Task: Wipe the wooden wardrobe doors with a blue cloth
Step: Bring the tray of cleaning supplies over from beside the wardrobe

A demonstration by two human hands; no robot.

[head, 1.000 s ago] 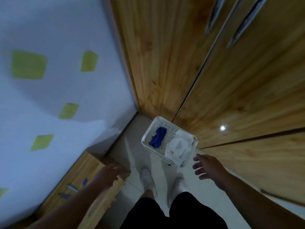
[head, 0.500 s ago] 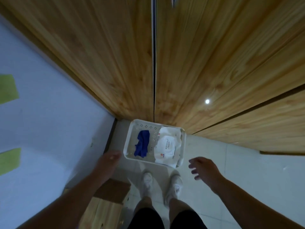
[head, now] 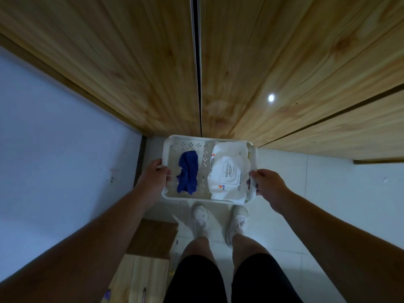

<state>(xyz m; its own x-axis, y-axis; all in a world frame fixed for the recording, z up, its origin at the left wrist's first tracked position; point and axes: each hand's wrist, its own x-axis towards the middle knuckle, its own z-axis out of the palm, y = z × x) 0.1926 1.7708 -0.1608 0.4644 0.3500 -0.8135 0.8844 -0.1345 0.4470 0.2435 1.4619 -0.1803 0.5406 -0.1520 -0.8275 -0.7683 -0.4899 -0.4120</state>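
Observation:
A white perforated plastic basket (head: 192, 143) sits low in front of the wooden wardrobe doors (head: 251, 68), just ahead of my feet. Inside it, a crumpled blue cloth (head: 188, 171) lies on the left and a white pack of wet wipes (head: 229, 173) on the right. My left hand (head: 154, 178) grips the basket's left rim. My right hand (head: 265, 184) grips its right rim. Both thumbs curl over the edge. A dark vertical gap between two doors runs down to the basket.
A pale wall (head: 54, 138) stands on the left. A low wooden cabinet (head: 146, 259) is at my lower left beside my legs. White floor tiles (head: 328, 204) spread to the right. My white shoes (head: 200, 219) stand just behind the basket.
Both hands moved forward from the open air and took hold of the basket's two side rims. The view came closer to the basket.

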